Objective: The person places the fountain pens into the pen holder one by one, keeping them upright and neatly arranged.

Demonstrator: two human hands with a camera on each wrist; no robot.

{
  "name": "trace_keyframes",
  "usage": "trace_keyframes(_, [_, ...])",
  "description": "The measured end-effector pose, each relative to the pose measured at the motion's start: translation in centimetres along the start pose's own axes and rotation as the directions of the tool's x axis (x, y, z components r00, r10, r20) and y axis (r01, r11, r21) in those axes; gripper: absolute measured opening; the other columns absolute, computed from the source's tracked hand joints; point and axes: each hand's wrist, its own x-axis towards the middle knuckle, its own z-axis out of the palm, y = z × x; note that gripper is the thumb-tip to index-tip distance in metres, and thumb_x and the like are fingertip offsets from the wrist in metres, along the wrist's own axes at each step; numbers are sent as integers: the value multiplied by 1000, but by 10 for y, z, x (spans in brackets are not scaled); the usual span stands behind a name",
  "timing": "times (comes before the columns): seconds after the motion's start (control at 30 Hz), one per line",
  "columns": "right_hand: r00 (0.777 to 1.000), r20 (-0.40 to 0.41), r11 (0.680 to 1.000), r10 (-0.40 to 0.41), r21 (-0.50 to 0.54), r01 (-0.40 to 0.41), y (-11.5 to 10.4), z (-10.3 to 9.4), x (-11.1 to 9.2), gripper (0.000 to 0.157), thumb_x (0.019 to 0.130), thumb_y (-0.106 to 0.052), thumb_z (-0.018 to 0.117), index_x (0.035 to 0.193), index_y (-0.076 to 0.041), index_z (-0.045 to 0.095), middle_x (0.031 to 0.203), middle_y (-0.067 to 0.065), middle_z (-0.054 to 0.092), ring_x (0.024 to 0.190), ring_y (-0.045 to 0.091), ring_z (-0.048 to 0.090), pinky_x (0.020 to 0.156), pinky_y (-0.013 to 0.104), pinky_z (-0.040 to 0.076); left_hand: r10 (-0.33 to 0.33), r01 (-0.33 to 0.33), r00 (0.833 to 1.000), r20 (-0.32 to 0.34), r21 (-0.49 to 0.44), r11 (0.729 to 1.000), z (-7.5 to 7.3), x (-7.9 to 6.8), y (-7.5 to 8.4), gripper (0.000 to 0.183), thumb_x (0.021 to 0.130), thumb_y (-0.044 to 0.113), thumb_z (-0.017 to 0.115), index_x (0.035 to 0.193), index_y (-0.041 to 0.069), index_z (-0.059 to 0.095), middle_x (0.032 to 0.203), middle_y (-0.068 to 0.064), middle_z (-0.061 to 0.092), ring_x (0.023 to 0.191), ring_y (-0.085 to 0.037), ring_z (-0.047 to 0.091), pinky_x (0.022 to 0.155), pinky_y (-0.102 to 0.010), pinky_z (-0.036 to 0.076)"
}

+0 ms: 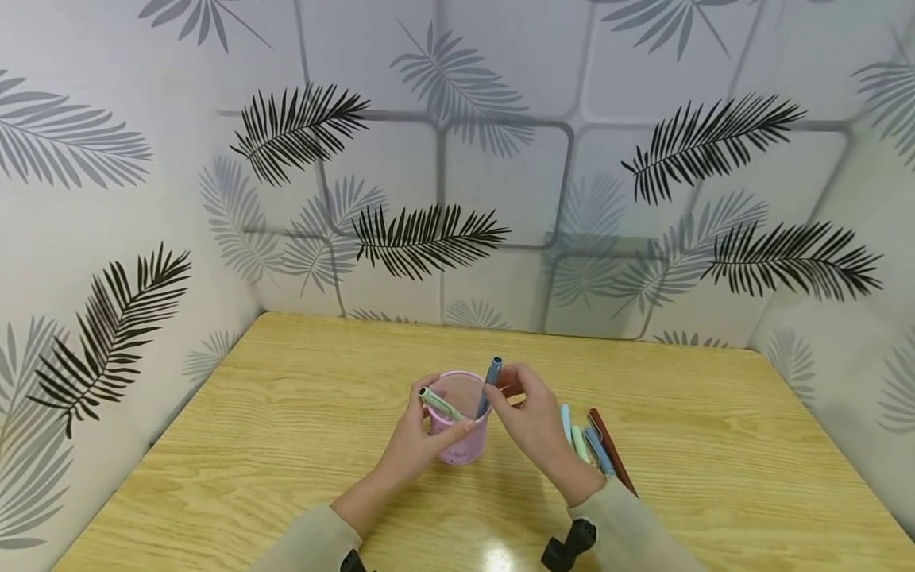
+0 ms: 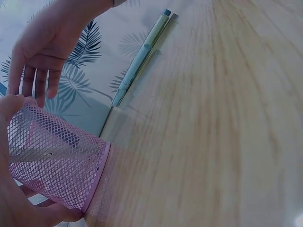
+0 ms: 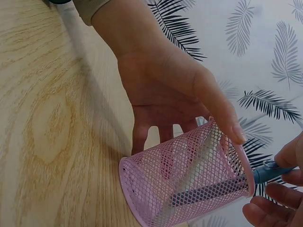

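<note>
A pink mesh pen cup (image 1: 460,451) stands upright on the wooden table. My left hand (image 1: 418,445) grips it from the left, thumb across the front near the rim and fingers wrapping the far side. A light green pen (image 1: 439,403) leans inside against the left rim. At the right rim, my right hand (image 1: 534,425) pinches a blue pen (image 1: 493,373) near its upper end. Most of this blue pen (image 3: 208,191) shows through the mesh in the right wrist view, its lower end inside the cup.
Several more pens lie on the table beside my right wrist: a light blue pen (image 1: 565,421), a light green pen (image 1: 580,445), a blue pen (image 1: 599,451) and a dark red pen (image 1: 611,450). Behind the table (image 1: 286,413) rises a leaf-patterned backdrop (image 1: 500,183).
</note>
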Motion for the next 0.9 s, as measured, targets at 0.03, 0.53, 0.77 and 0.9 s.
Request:
trace_keyframes(0.03, [1000,1,1000,4,-9,-4,1,0,-1,15,87,-16,67,99,-11,61,89,0,62,78,14,58,62,27,50,1,-1,1000,0,4,1000,0,0,0,79,81,32,73,142,19,23,132,-16,45,116,-35,46,88,-50,43])
trace_keyframes(0.53, [1000,23,997,11,-79,-9,13,2,-9,9,87,-15,67,94,-11,63,87,0,61,76,14,59,62,26,50,-9,10,999,40,-43,999,-3,-9,34,78,84,21,70,143,8,20,133,-22,41,116,-39,44,84,-47,47])
trace_keyframes(0.77, [999,16,996,40,-76,-38,13,-3,-12,11,87,-14,66,95,-8,63,88,1,61,78,15,58,62,27,50,-22,23,999,26,-34,999,-3,-11,38,78,84,23,71,143,10,21,135,-22,40,117,-39,44,86,-49,46])
trace_keyframes(0.9, [999,8,995,34,-91,-33,16,-8,-14,11,87,-13,66,96,-6,64,89,2,62,78,16,58,62,27,50,-18,19,999,30,-34,999,-3,-11,39,77,84,20,70,143,6,21,135,-23,39,118,-41,42,87,-51,44])
